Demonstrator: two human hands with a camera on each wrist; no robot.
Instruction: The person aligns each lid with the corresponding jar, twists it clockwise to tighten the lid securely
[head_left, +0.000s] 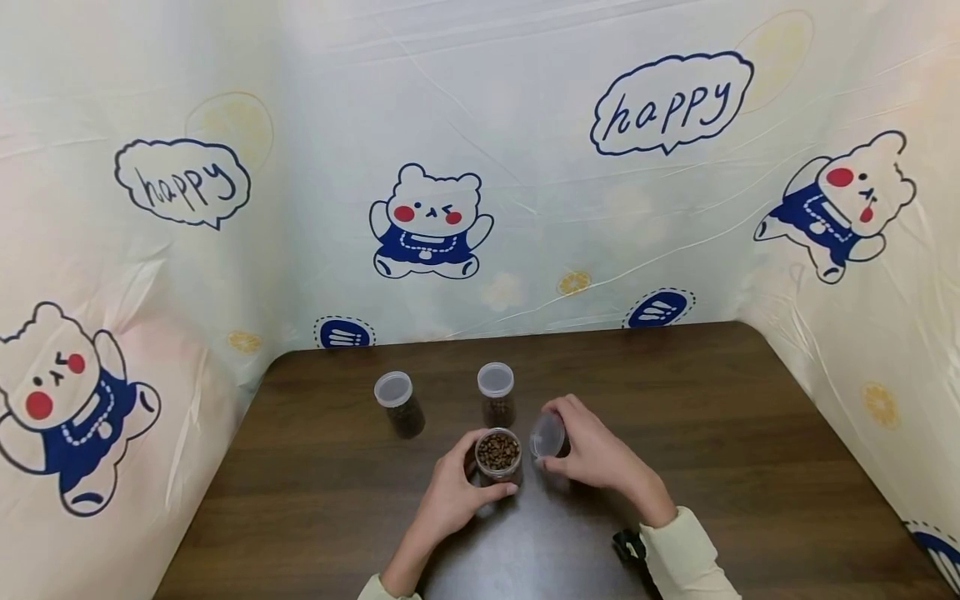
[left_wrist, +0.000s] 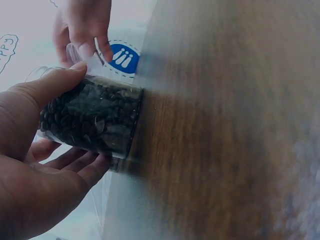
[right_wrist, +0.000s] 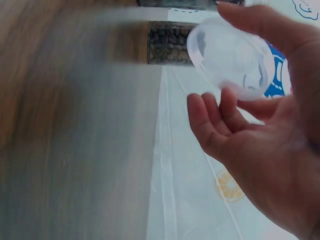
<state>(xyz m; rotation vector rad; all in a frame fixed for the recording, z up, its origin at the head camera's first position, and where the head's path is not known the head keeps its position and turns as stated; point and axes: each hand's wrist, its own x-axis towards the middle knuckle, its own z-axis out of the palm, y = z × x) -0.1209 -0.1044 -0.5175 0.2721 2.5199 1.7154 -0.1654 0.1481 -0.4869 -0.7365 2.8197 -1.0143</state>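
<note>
A clear jar of coffee beans (head_left: 498,451) stands uncapped on the table, its beans showing from above. My left hand (head_left: 456,492) grips it round the side, thumb and fingers on opposite walls, as the left wrist view also shows with the jar (left_wrist: 92,117). Just to the right, my right hand (head_left: 592,446) pinches a translucent round lid (head_left: 548,435) by its edge, tilted and apart from the jar. In the right wrist view the lid (right_wrist: 230,57) sits between thumb and fingers.
Behind the open jar stands a lidded jar of beans (head_left: 497,396). Another lidded jar with dark contents (head_left: 401,406) is farther left. A black object (head_left: 628,546) shows beside the right sleeve. The brown table (head_left: 750,400) meets a printed cloth (head_left: 540,233) at the back.
</note>
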